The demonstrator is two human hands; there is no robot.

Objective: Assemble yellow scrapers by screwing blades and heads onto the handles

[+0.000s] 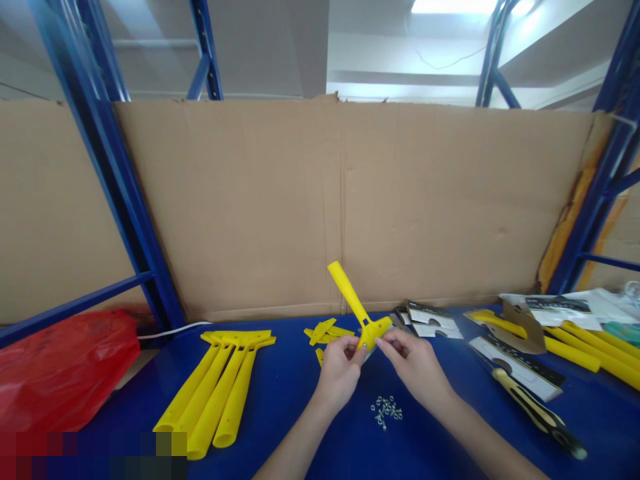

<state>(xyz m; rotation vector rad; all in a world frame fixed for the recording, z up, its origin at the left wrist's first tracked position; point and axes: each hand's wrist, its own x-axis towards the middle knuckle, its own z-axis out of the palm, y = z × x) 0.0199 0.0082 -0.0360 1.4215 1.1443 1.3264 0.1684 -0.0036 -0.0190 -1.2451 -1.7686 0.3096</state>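
Above the middle of the table, a yellow plastic scraper (356,301) is held with its handle tilted up and to the left. My left hand (341,370) is closed around the lower left end of its head, where a small metal fastener shows. Thumb and fingers of my right hand (417,363) pinch at the lower right edge of the head; whether a small part is also between them is hidden. Loose small nuts and screws (387,410) lie below the hands. Behind my left hand are several flat yellow pieces (323,331).
Several yellow scrapers (225,387) lie side by side at left, near a red plastic bag (75,367). To the right are a screwdriver (537,410), printed cards (517,365) and more yellow handles (600,353). A cardboard wall (260,213) and blue posts (125,200) bound the table.
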